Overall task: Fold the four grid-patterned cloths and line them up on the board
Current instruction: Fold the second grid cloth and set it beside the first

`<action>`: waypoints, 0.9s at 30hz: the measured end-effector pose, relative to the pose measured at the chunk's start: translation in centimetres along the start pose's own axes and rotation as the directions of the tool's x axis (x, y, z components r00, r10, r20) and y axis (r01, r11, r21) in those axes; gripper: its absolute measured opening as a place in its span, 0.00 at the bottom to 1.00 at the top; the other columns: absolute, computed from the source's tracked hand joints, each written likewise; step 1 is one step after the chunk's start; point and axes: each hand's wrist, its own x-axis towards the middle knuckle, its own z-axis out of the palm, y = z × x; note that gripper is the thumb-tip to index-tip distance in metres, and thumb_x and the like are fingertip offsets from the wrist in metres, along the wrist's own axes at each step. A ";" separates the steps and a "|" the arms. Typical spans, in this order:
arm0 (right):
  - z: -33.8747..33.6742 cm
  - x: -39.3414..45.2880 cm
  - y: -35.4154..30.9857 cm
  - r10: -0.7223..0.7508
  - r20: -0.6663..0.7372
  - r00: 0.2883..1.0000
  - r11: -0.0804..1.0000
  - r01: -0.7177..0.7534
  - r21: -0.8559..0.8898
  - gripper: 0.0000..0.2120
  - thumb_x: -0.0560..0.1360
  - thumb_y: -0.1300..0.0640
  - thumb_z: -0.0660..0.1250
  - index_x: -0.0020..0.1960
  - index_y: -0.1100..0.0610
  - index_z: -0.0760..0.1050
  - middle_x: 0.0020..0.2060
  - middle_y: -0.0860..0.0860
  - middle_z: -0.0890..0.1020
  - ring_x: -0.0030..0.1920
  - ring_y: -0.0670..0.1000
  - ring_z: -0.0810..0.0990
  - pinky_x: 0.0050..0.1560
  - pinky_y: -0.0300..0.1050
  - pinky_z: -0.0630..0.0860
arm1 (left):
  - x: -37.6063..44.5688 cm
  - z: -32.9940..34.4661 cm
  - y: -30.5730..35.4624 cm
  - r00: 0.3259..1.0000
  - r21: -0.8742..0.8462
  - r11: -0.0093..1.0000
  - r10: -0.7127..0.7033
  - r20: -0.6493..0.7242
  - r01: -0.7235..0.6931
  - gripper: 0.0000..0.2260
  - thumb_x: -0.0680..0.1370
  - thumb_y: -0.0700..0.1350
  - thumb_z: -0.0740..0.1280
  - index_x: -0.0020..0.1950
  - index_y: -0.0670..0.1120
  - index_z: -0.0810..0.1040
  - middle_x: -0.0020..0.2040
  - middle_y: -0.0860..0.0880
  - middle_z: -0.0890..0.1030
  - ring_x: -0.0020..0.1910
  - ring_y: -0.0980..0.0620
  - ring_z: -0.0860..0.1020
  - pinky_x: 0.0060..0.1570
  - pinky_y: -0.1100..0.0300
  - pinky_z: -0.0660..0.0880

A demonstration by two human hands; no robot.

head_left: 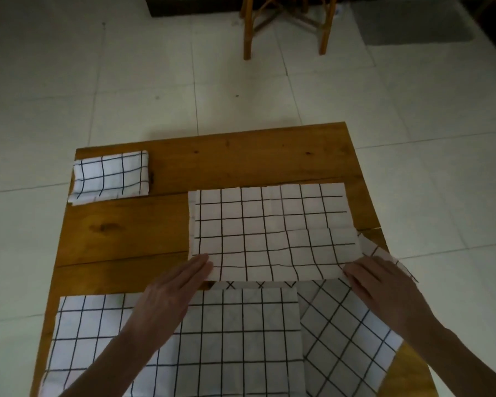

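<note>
Half-folded cloth lies mid-right on the desk, one finished cloth at the far-left corner. My left hand presses flat on its near-left corner; my right hand rests fingers-extended at the near-right corner. Judgement: square both near corners before folding, then crease firmly along a grid line.

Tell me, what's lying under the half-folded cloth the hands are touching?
The half-folded cloth lies mostly on the wooden board. Its near edge overlaps a flat cloth, and a diagonal cloth pokes out at the right. How far either reaches underneath is covered.
</note>
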 end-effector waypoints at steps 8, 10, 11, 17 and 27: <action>-0.4 -1.3 -0.6 0.110 0.032 0.993 0.992 -0.108 -0.058 0.18 0.72 0.60 0.68 0.60 0.58 0.85 0.49 0.54 0.82 0.50 0.55 0.76 0.46 0.52 0.79 | -2.3 2.4 0.4 0.999 -0.029 0.999 -0.027 -0.020 0.027 0.36 0.56 0.26 0.83 0.63 0.41 0.84 0.62 0.43 0.84 0.57 0.46 0.85 0.57 0.50 0.80; -0.3 -1.4 -1.0 0.143 0.048 0.989 0.989 -0.141 -0.039 0.17 0.77 0.56 0.63 0.61 0.58 0.84 0.50 0.54 0.82 0.50 0.55 0.78 0.47 0.52 0.78 | -2.8 3.1 0.1 0.999 -0.012 0.999 -0.035 -0.009 0.035 0.32 0.59 0.28 0.83 0.62 0.42 0.84 0.62 0.44 0.85 0.56 0.47 0.86 0.57 0.51 0.80; -0.3 -1.5 -1.3 0.164 0.057 0.985 0.986 -0.162 -0.023 0.18 0.79 0.54 0.61 0.62 0.59 0.84 0.51 0.55 0.81 0.50 0.56 0.80 0.49 0.52 0.77 | -3.1 3.4 0.2 1.000 0.002 1.000 -0.018 -0.006 0.018 0.28 0.63 0.30 0.82 0.62 0.43 0.85 0.62 0.44 0.84 0.58 0.46 0.85 0.58 0.50 0.80; -1.2 -0.6 -5.1 0.363 0.075 0.929 0.931 -0.365 0.012 0.21 0.83 0.50 0.56 0.64 0.60 0.81 0.56 0.56 0.82 0.55 0.59 0.82 0.57 0.57 0.78 | -4.0 4.2 3.2 0.996 -0.009 0.998 -0.066 -0.068 0.065 0.18 0.83 0.50 0.62 0.66 0.41 0.82 0.70 0.42 0.79 0.72 0.44 0.75 0.70 0.47 0.73; 2.8 3.6 -16.5 0.114 0.289 0.951 0.979 -0.156 0.127 0.29 0.87 0.41 0.48 0.83 0.56 0.58 0.83 0.51 0.58 0.83 0.51 0.52 0.78 0.56 0.57 | -1.6 7.7 11.4 0.978 0.039 0.981 -0.192 0.081 0.189 0.29 0.85 0.53 0.54 0.84 0.43 0.56 0.85 0.44 0.54 0.84 0.44 0.54 0.77 0.43 0.59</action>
